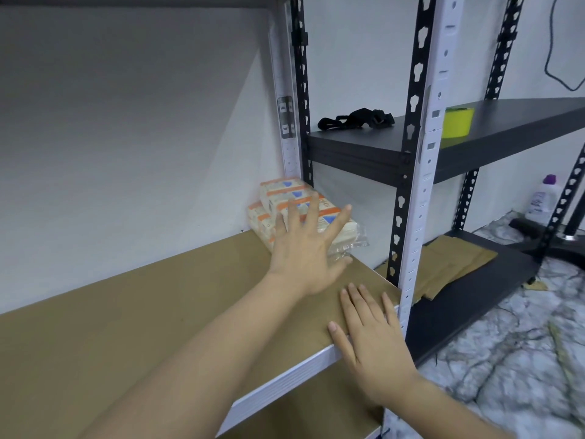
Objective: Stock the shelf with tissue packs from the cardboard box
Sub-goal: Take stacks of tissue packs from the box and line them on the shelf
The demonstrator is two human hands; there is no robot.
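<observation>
Left hand lies flat against tissue packs; right hand rests flat on shelf.

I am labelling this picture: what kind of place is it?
Probably a storeroom: bare metal shelves against a plain wall, tissue packs stacked on one shelf, a tape roll on another.

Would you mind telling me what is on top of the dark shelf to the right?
On the dark shelf lie a black strap and a roll of yellow tape. The white post covers part of the tape and the shelf behind it.
</observation>
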